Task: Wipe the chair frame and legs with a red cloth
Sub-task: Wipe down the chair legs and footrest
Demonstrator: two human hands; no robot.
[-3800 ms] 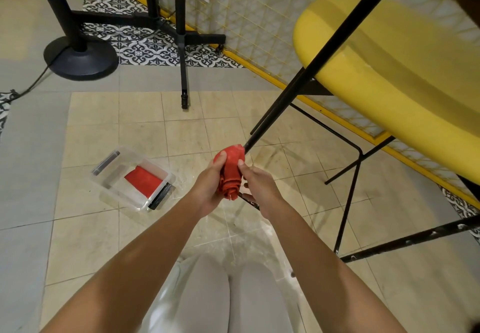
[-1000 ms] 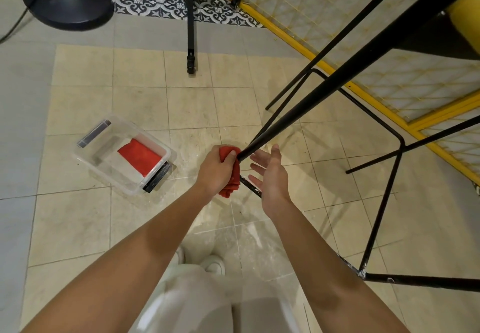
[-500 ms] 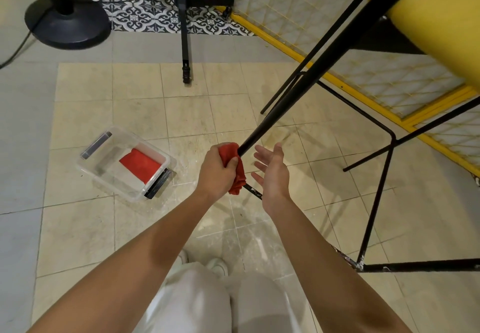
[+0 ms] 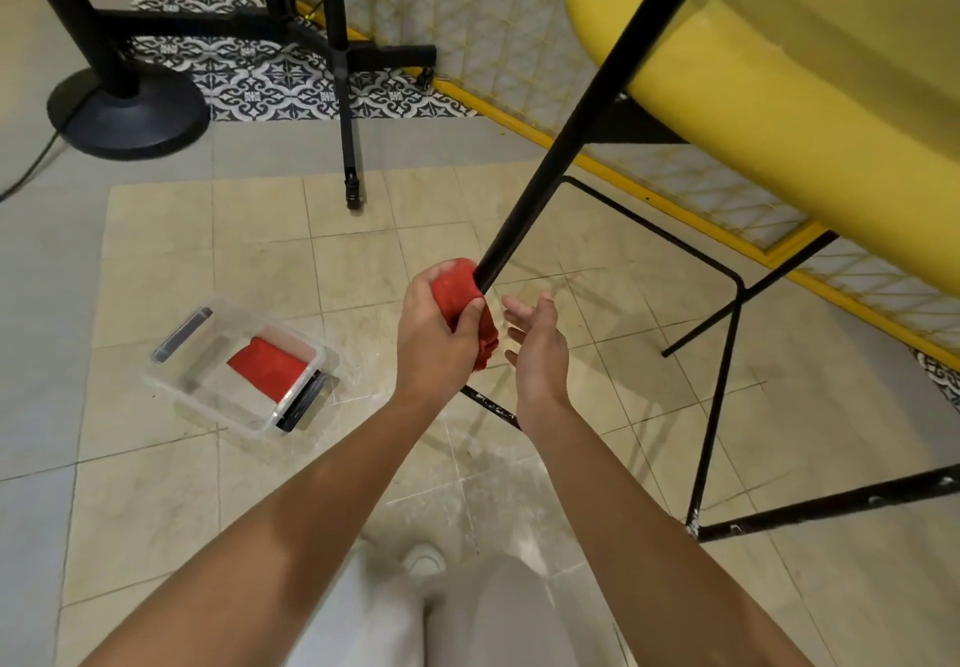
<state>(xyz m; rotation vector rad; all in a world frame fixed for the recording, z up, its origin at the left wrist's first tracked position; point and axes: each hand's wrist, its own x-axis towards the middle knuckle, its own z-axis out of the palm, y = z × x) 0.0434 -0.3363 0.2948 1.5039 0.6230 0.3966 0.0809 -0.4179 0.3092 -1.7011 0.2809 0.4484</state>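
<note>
- The left hand [image 4: 436,339] has its fingers and thumb curled tight round the red cloth [image 4: 460,289], which is bunched around the lower part of the black chair leg [image 4: 561,146]. I take it the cloth is wrapped right round the tube so that one stroke cleans every side.
- The right hand [image 4: 537,349] sits just beside the cloth with its palm turned toward it. Its fingers are spread and relaxed and hold nothing. I judge it is waiting there to steady the leg or catch the cloth's hanging tail.
- The leg slants up and to the right toward the yellow seat [image 4: 779,94], so the chair looks tipped toward the person. That would bring the legs into easy reach from above.
- A thin frame bar [image 4: 649,235] bends round beyond the hands, near the floor. I cannot tell from here which bars are already wiped.
- A clear container [image 4: 176,385] sits on the tiled floor to the left, well apart from the chair. A second red cloth [image 4: 267,367] lies folded inside, probably a spare kept within arm's reach.
- I read the step in hand as a stroke along this leg, which calls for a firm squeeze and a steady slide along the tube.
- With only one hand on a tipped chair, I'd worry the frame could swing or slip on the tiles.
</note>
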